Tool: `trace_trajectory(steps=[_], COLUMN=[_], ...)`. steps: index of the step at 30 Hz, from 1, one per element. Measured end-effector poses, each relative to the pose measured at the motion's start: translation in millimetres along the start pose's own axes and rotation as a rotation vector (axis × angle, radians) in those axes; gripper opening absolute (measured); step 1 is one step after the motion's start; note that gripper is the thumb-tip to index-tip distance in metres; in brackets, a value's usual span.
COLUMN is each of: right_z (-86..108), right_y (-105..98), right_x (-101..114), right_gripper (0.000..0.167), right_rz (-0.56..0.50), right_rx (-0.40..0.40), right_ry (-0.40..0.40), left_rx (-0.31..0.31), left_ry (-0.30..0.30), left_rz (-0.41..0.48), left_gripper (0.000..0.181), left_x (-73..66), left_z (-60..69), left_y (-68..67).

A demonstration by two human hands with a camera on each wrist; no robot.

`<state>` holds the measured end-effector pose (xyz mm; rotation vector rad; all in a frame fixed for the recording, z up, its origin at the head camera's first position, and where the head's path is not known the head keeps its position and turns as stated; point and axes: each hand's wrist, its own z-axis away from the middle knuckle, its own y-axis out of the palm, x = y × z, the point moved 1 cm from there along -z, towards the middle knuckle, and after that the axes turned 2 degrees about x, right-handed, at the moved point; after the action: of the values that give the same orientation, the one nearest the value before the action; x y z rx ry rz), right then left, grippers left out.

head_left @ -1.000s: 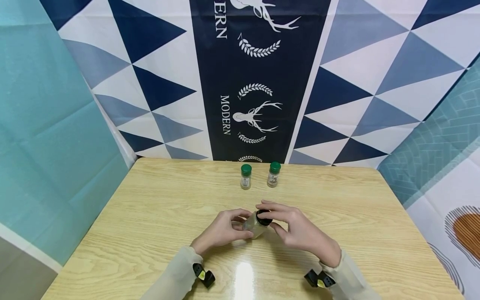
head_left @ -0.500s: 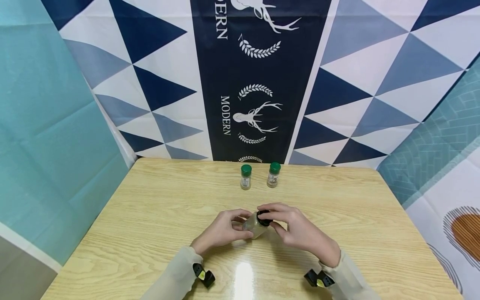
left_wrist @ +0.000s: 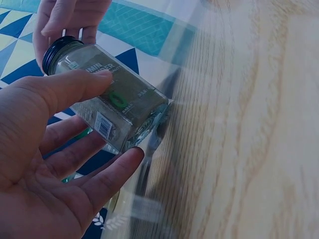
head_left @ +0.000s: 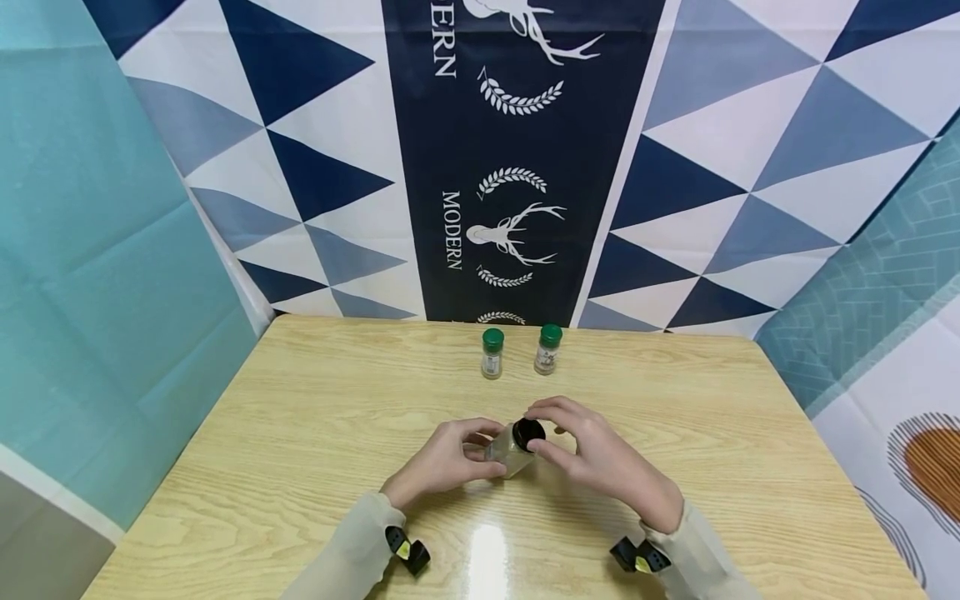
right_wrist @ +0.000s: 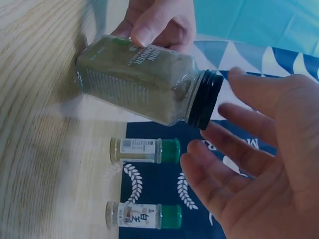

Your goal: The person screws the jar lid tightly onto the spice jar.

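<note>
My left hand (head_left: 450,458) grips a clear glass spice jar (head_left: 507,454), its thumb over the label and fingers behind. The jar holds brownish-green powder; its label partly reads "UMIN POWDER". In the left wrist view, the jar (left_wrist: 112,97) tilts with its base toward the table. A black screw cap (right_wrist: 206,99) is on its mouth. Around the cap, my right hand (head_left: 588,446) has its thumb and fingers spread. In the right wrist view, a small gap shows between thumb and cap, while a fingertip is at the cap's lower edge, perhaps touching.
Two small green-capped spice bottles stand upright near the table's back edge, a left one (head_left: 492,354) and a right one (head_left: 547,350). The wooden table (head_left: 337,383) meets a patterned cloth (head_left: 517,167) behind. A teal cloth (head_left: 112,250) hangs at the left.
My right hand's fingers have loosened from the black cap and spread, drawing slightly back to the right, so more of the cap shows. The left hand and jar stay in place.
</note>
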<state>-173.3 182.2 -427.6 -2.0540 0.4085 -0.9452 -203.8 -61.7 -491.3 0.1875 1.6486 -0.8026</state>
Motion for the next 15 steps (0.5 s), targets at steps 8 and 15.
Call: trace_trajectory(steps=[8, 15], right_z=[-0.8, -1.2], right_y=[-3.0, -1.5], right_x=[3.8, 4.4], right_gripper=[0.081, 0.098], right_rz=[-0.077, -0.085], right_rx=[0.009, 0.022], right_ry=[0.103, 0.064], left_rx=[0.007, 0.006], left_ry=[-0.010, -0.012], left_rz=[0.000, 0.004], left_gripper=[0.049, 0.050], left_x=[-0.8, -1.7], left_z=[0.1, 0.2], left_y=[-0.3, -0.6])
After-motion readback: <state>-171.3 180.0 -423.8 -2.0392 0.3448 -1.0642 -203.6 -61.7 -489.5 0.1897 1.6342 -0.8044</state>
